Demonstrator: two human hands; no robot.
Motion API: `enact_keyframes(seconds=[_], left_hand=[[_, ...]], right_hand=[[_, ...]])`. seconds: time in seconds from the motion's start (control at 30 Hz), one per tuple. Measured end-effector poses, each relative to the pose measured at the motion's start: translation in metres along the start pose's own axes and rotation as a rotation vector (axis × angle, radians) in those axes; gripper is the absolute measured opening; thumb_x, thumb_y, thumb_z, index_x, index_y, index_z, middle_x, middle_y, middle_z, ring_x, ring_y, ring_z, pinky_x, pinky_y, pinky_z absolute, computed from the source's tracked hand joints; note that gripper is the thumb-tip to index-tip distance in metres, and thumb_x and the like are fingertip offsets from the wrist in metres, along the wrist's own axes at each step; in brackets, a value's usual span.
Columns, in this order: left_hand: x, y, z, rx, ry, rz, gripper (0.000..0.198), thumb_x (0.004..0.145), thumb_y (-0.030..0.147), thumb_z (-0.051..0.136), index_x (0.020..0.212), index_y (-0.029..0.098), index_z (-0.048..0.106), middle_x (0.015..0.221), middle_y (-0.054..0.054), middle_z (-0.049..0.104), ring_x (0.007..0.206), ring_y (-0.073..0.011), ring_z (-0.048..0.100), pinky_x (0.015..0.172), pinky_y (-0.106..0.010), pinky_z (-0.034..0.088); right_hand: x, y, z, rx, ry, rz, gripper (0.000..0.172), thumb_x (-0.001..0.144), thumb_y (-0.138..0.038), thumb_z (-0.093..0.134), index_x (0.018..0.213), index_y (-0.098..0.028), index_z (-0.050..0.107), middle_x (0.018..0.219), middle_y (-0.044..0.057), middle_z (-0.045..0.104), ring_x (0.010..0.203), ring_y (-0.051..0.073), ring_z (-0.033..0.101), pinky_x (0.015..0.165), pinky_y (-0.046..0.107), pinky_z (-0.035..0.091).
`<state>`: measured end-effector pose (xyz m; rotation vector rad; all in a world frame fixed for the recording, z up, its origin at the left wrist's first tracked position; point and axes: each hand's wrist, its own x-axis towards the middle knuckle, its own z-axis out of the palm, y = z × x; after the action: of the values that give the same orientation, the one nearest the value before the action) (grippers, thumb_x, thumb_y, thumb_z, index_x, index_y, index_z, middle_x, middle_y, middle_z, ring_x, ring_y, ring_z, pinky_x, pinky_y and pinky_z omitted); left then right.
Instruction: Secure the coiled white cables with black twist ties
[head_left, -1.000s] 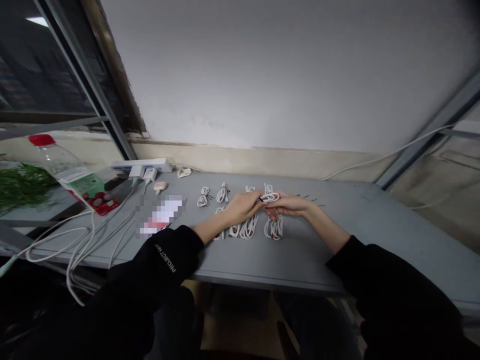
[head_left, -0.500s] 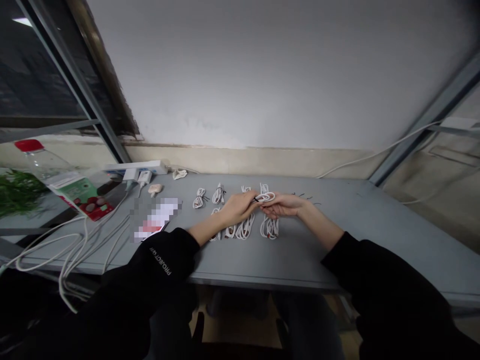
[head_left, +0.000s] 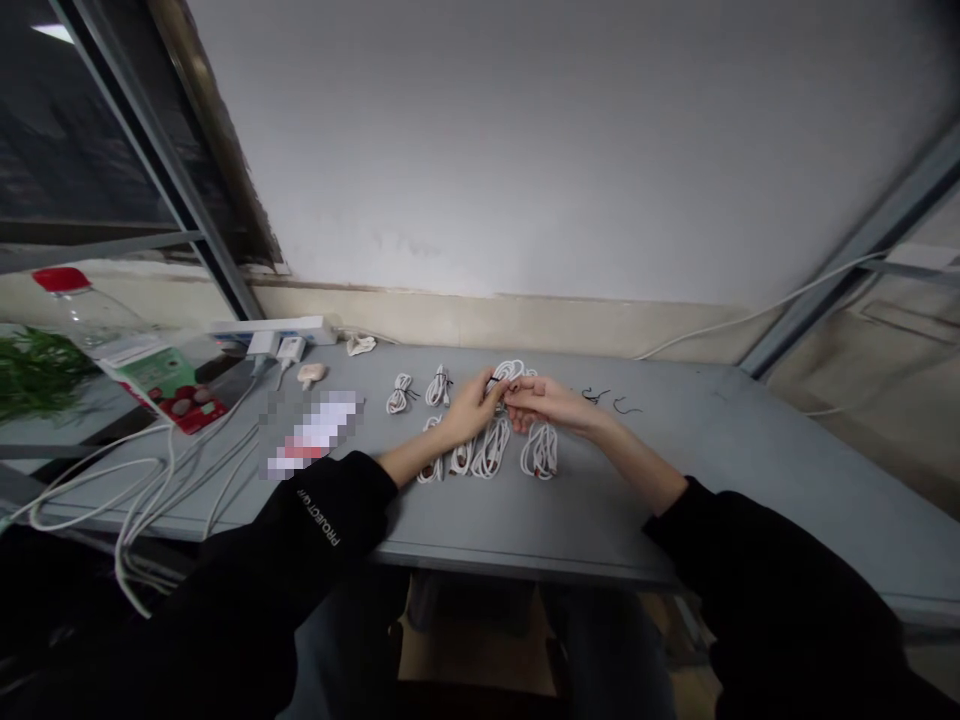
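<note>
My left hand point(head_left: 471, 410) is closed on a coiled white cable point(head_left: 513, 369), whose loops stick out beyond the fingers. A dark tie point(head_left: 492, 381) shows at the coil beside that hand. My right hand point(head_left: 553, 403) meets the left one, thumb and fingers pinched together at the coil; what lies between them is hidden. Below the hands on the desk rest more coiled white cables, one bundle point(head_left: 491, 448) under the left hand and another point(head_left: 540, 452) under the right. Two bundles bound with dark ties, a left one point(head_left: 400, 394) and a right one point(head_left: 438, 385), lie further left.
Loose black ties point(head_left: 596, 396) lie on the grey desk point(head_left: 720, 450) right of my hands. To the left are a power strip point(head_left: 322, 330) with plugs, a pinkish adapter point(head_left: 310, 374), a blurred-out flat item point(head_left: 315, 435), a red-capped bottle point(head_left: 64, 280) and trailing white cords point(head_left: 135, 500).
The held coil has shifted slightly left and up, and now extends behind the fingers. My right hand has moved left, its fingertips closing in against the left hand.
</note>
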<state>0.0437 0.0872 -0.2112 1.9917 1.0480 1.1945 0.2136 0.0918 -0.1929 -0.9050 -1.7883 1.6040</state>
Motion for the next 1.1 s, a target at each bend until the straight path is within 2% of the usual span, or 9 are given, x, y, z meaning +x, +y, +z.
enact_keyframes(seconds=[0.2, 0.33, 0.43, 0.63, 0.87, 1.1], left_hand=[[0.002, 0.002, 0.0, -0.269, -0.008, -0.153, 0.018, 0.091, 0.03, 0.047, 0.08, 0.016, 0.052, 0.058, 0.005, 0.045, 0.054, -0.0107, 0.042, 0.056, -0.024, 0.032], [0.001, 0.001, -0.001, -0.407, -0.076, -0.153, 0.024, 0.092, 0.035, 0.046, 0.077, 0.016, 0.051, 0.055, 0.005, 0.045, 0.048, -0.0095, 0.041, 0.051, -0.024, 0.031], [0.0, 0.001, -0.001, -0.427, -0.081, -0.132, 0.023, 0.091, 0.034, 0.048, 0.076, 0.017, 0.05, 0.055, 0.004, 0.046, 0.048, -0.0092, 0.041, 0.05, -0.023, 0.031], [-0.001, 0.001, 0.002, -0.448, -0.094, -0.136, 0.022, 0.09, 0.036, 0.05, 0.077, 0.018, 0.048, 0.055, 0.006, 0.046, 0.047, -0.0093, 0.042, 0.051, -0.024, 0.032], [-0.004, 0.004, -0.002, -0.36, -0.126, -0.097, 0.023, 0.094, 0.037, 0.043, 0.079, 0.019, 0.047, 0.06, 0.004, 0.049, 0.057, -0.012, 0.047, 0.063, -0.026, 0.039], [-0.005, 0.009, -0.005, -0.272, -0.092, -0.008, 0.027, 0.094, 0.036, 0.04, 0.09, 0.016, 0.058, 0.086, -0.003, 0.063, 0.088, -0.0177, 0.056, 0.089, -0.031, 0.042]], right_hand=[[-0.003, 0.009, 0.015, -0.36, 0.283, -0.213, 0.02, 0.083, -0.035, 0.064, 0.092, -0.022, 0.051, 0.064, -0.004, 0.057, 0.055, 0.012, 0.058, 0.052, 0.027, 0.047], [-0.01, 0.004, 0.024, -0.631, 0.294, -0.355, 0.012, 0.092, -0.034, 0.052, 0.091, -0.022, 0.053, 0.075, 0.0, 0.064, 0.064, 0.014, 0.059, 0.061, 0.029, 0.045], [-0.013, 0.001, 0.03, -0.678, 0.314, -0.369, 0.018, 0.095, -0.032, 0.044, 0.081, -0.021, 0.05, 0.073, 0.0, 0.063, 0.062, 0.013, 0.056, 0.061, 0.028, 0.042], [-0.011, 0.007, 0.037, -0.557, 0.409, -0.355, 0.028, 0.094, -0.038, 0.039, 0.072, -0.022, 0.044, 0.056, -0.003, 0.051, 0.049, 0.011, 0.045, 0.051, 0.026, 0.036], [-0.002, 0.016, 0.034, -0.155, 0.387, -0.206, 0.036, 0.087, -0.053, 0.049, 0.069, -0.022, 0.044, 0.055, -0.003, 0.053, 0.041, 0.01, 0.047, 0.04, 0.024, 0.037], [0.005, 0.015, 0.028, 0.141, 0.376, -0.084, 0.026, 0.084, -0.04, 0.053, 0.068, -0.02, 0.048, 0.053, -0.001, 0.055, 0.039, 0.011, 0.049, 0.037, 0.024, 0.037]])
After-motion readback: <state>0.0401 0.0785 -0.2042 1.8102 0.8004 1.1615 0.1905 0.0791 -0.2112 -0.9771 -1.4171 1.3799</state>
